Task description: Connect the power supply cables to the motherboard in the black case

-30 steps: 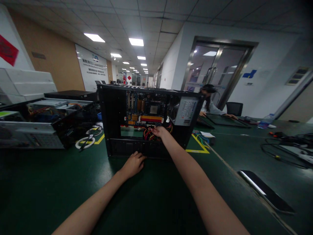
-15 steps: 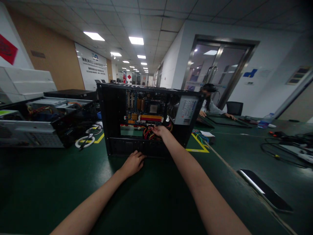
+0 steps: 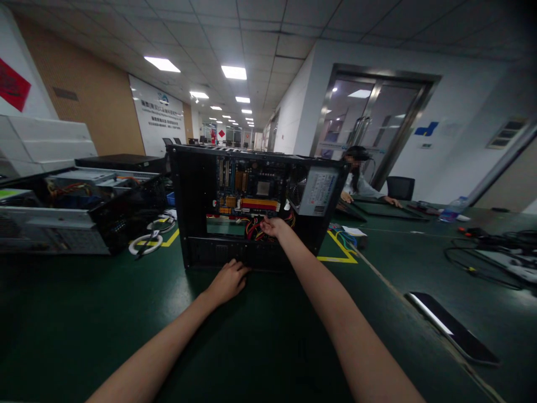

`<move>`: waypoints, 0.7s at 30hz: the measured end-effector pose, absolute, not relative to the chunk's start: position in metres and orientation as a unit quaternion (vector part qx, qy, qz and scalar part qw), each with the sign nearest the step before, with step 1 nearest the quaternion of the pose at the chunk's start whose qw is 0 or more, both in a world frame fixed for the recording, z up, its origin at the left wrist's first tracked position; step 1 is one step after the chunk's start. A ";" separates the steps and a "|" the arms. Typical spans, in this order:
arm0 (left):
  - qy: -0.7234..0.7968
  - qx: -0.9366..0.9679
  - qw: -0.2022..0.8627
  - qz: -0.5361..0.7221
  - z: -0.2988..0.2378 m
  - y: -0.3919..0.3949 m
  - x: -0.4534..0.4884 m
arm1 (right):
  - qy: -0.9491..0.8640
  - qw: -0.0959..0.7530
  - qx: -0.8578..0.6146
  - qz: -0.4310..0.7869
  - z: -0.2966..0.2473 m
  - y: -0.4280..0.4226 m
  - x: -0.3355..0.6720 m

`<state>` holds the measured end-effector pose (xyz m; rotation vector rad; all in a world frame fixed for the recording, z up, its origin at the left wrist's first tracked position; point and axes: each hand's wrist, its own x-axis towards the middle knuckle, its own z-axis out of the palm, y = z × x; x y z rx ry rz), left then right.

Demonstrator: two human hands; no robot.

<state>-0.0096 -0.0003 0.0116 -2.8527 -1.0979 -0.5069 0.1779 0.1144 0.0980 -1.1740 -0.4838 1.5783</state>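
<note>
A black computer case stands on its edge with its open side facing me. Inside it show a motherboard, a power supply and a bundle of red, yellow and black power cables. My right hand reaches into the lower part of the case, its fingers closed on the cables just below the motherboard; the fingertips are partly hidden. At the foot of the case, my left hand lies palm down on the table, fingers stretched against the bottom edge.
Another opened computer case lies at the left beside a coiled white cable. On the green table, a phone is at right, with black cables beyond it. A person sits behind; a bottle stands nearby.
My right hand has shifted down slightly, away from the motherboard's lower edge, among the cables. My left hand and the case hold their places.
</note>
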 end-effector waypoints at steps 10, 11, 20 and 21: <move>-0.354 -0.921 0.020 -0.162 0.012 -0.001 -0.010 | -0.317 0.443 -0.622 0.563 0.094 0.114 0.186; -0.354 -0.921 0.020 -0.161 0.012 -0.001 -0.010 | -0.331 0.435 -0.624 0.558 0.094 0.114 0.188; -0.359 -0.919 0.018 -0.161 0.010 0.001 -0.010 | -0.357 0.399 -0.589 0.605 0.100 0.104 0.190; -0.359 -0.919 0.019 -0.162 0.010 0.001 -0.010 | -0.350 0.395 -0.583 0.618 0.100 0.103 0.188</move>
